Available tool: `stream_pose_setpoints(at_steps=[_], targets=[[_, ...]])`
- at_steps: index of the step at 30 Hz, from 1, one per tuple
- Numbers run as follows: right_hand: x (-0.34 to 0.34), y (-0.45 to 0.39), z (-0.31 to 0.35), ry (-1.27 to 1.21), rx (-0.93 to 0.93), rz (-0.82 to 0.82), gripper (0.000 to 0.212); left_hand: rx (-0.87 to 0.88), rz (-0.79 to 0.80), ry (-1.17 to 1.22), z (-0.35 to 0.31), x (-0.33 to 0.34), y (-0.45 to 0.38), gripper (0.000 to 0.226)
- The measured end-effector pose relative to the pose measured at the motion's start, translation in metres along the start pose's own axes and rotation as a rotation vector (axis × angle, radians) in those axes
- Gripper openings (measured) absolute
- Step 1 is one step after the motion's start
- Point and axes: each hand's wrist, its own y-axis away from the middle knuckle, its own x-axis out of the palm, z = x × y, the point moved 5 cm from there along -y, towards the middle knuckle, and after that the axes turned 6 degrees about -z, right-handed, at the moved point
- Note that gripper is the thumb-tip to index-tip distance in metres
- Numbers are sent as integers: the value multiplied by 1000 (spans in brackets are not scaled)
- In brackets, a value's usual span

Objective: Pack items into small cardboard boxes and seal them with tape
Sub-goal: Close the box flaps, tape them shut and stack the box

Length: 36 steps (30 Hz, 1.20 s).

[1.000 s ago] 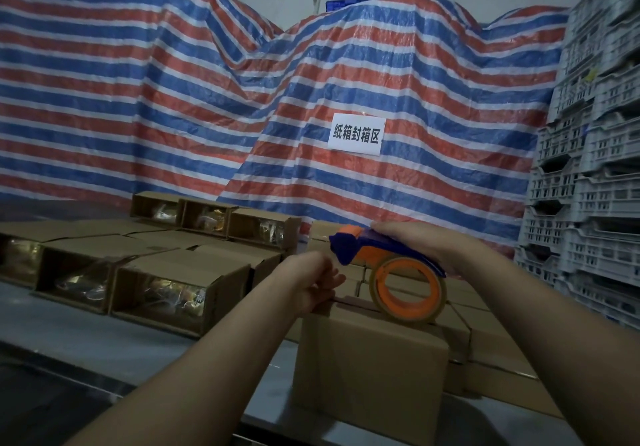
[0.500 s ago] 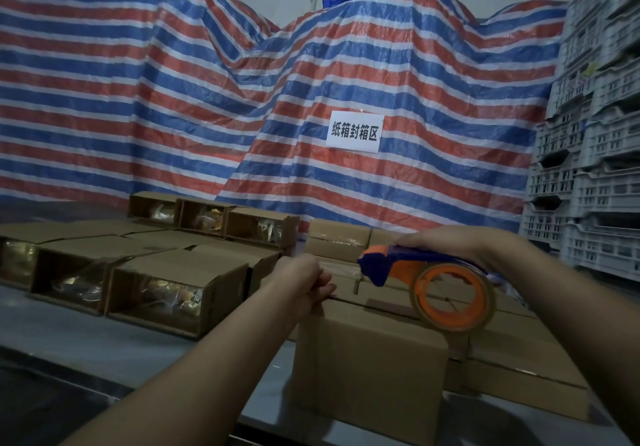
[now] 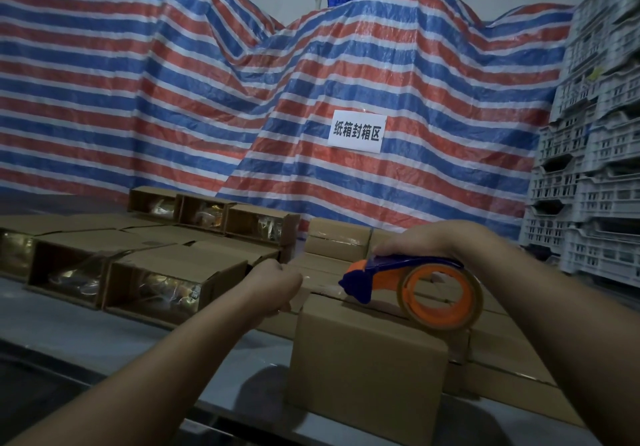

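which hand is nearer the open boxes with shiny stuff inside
Left. The left hand is curled just right of the nearest open box; the right hand grips the tape dispenser farther right, over the closed box.

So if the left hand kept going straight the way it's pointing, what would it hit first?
Probably the blue nose of the tape dispenser, held by the right hand. The left hand points right, though depth is unclear.

A red, white and blue striped tarpaulin (image 3: 173, 99) drapes the background, bearing a white paper sign (image 3: 356, 131) with Chinese characters. Stacked white plastic crates (image 3: 592, 155) rise at the right.
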Motion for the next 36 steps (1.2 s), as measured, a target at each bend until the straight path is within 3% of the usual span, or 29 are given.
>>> stream_pose_setpoints(at_steps=[4,10,25,30,33,36], targets=[[3,-2,7,43,11,1,38,-42,6,25,12,3,1,38],[8,-5,11,37,40,31,32,-68,31,116,19,8,2,17],[9,-2,12,10,41,52,32,-390,282,471,54,44,25,28],[9,-6,9,-36,42,61,32,-241,1,278,37,24,8,31],[10,-8,8,-39,48,66,32,-127,124,196,14,23,4,42],[12,-9,9,-22,51,72,32,-138,256,55,14,33,4,41]])
